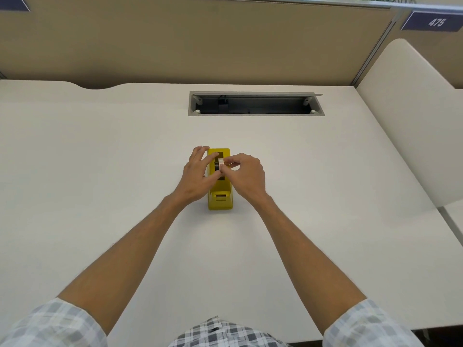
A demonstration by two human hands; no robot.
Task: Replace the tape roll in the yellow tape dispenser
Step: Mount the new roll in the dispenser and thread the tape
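A yellow tape dispenser [220, 200] stands in the middle of the white desk [100, 159], its cutter end toward me. A pale tape roll [221, 162] on a black hub [216, 166] sits in the dispenser's slot. My right hand [246, 177] pinches the roll from the right with thumb and fingertips. My left hand [196, 175] is against the dispenser's left side, thumb at the hub and fingers spread over the far end. The lower part of the roll is hidden by my fingers.
An open cable tray recess [255, 103] lies in the desk behind the dispenser. A tan partition wall [200, 46] closes the back. A white divider panel [411, 121] rises at the right edge.
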